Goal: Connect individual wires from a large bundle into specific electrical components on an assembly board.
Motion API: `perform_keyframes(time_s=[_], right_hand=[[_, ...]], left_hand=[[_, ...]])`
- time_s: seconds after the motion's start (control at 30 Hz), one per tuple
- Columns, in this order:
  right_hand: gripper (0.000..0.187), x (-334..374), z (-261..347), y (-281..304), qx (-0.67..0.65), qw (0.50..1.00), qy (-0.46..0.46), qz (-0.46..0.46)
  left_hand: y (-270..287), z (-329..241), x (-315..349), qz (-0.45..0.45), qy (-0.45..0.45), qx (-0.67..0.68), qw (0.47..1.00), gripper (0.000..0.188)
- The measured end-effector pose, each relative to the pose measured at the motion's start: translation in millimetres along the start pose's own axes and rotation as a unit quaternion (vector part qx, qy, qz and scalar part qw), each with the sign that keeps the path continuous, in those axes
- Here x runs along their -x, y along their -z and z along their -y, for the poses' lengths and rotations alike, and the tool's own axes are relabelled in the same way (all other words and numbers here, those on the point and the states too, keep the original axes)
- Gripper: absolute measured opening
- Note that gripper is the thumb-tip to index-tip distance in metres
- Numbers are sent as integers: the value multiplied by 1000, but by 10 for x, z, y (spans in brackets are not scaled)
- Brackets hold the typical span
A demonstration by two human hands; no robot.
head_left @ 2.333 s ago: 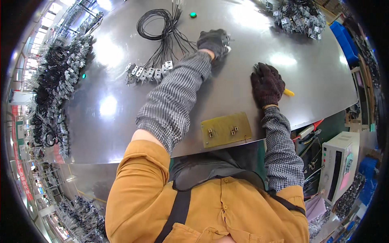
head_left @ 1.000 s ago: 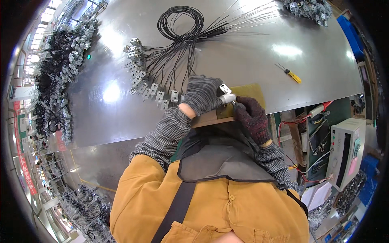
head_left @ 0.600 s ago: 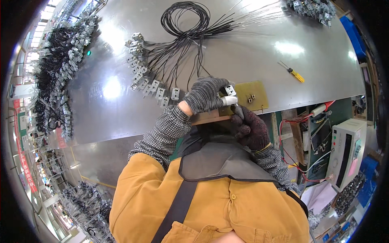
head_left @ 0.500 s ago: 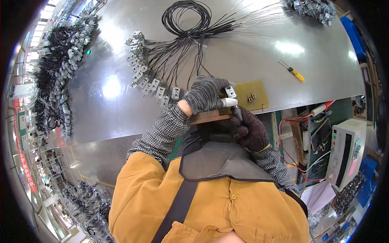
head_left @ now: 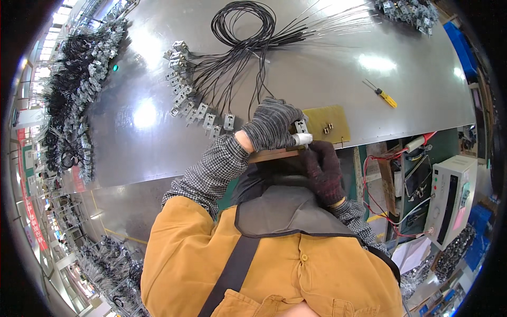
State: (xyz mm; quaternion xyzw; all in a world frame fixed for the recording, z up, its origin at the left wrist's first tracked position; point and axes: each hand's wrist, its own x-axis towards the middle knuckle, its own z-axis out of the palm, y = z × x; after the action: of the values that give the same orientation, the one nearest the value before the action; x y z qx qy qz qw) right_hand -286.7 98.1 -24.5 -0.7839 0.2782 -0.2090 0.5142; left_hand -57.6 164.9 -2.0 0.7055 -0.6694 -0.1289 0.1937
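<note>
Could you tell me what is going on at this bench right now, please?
A person in a mustard jacket works at the near edge of a grey metal table. The left hand, in a grey knit glove, presses down on a small metal connector block beside a yellowish square fixture plate. The right hand, in a dark glove, sits just below the table edge, its grip hidden. A row of similar metal blocks on black coiled wires lies behind; a yellow-handled screwdriver lies untouched to the right.

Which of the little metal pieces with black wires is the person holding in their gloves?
The single metal piece pinched by the left hand at the table's near edge, with the right hand just below it. The others lie untouched in a curved row on the table.
</note>
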Motion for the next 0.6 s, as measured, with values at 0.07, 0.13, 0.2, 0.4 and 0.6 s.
perform_keyframes(time_s=[0.07, 0.13, 0.2, 0.4, 0.6], right_hand=[[23, -82, -114, 103, 119, 970, 204, 62], [23, -36, -85, 117, -36, 995, 7, 95], [23, -35, -95, 75, -189, 956, -189, 122], [25, 19, -306, 10, -157, 980, -88, 88], [23, -67, -302, -4, -97, 995, -5, 18]], left_hand=[[-38, -48, -9, -29, 33, 32, 999, 48], [-16, -97, -20, -24, 48, 25, 998, 49], [-5, -124, -40, -18, 61, 17, 998, 50], [-113, -76, -22, -63, 50, 35, 996, 52], [-108, -87, -18, -64, 48, 49, 996, 51]])
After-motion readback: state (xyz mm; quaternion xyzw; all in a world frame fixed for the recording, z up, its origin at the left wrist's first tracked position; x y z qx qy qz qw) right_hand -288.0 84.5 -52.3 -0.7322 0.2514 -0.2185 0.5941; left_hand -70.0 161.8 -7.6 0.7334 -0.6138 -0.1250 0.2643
